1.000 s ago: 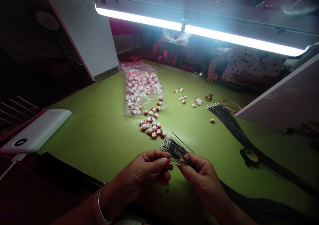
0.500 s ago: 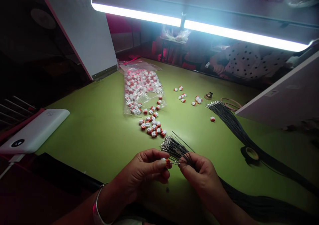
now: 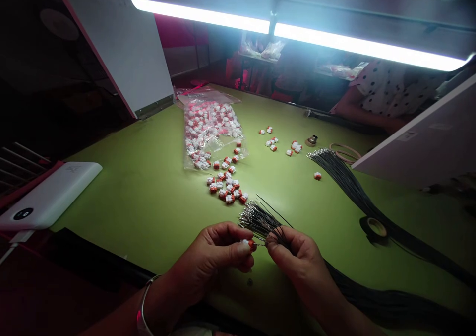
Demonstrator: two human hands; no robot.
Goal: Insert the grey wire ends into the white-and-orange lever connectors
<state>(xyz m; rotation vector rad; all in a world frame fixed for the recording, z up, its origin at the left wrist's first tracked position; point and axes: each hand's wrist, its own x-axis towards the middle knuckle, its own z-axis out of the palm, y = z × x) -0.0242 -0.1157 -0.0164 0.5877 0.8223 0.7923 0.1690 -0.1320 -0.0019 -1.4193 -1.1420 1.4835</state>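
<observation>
My left hand [image 3: 219, 251] is closed, pinching a small orange-and-white wire connector [image 3: 252, 245] between thumb and fingers. My right hand [image 3: 297, 256] grips a bundle of thin black wires [image 3: 260, 217] with bare metal tips fanned toward the upper left. One wire tip [image 3: 260, 244] reaches from the right fingertips to the connector's orange side; how deep it sits in the connector I cannot make out. Just beyond my hands lies a loose pile of the same connectors [image 3: 229, 189]. It spreads from the mouth of a clear plastic bag [image 3: 213, 127] full of connectors.
A second black wire bundle [image 3: 345, 187] lies on the right, with a tape roll [image 3: 375, 227] beside it. Several connectors [image 3: 273, 142] are scattered at the middle back. A white power bank [image 3: 52, 192] rests at left. Across the table, a person in a dotted top [image 3: 386, 88] sits.
My left hand has turned the connector slightly and brought it closer to the wire tip. The person opposite has moved their arm to the right, and a dark wire bundle now shows there.
</observation>
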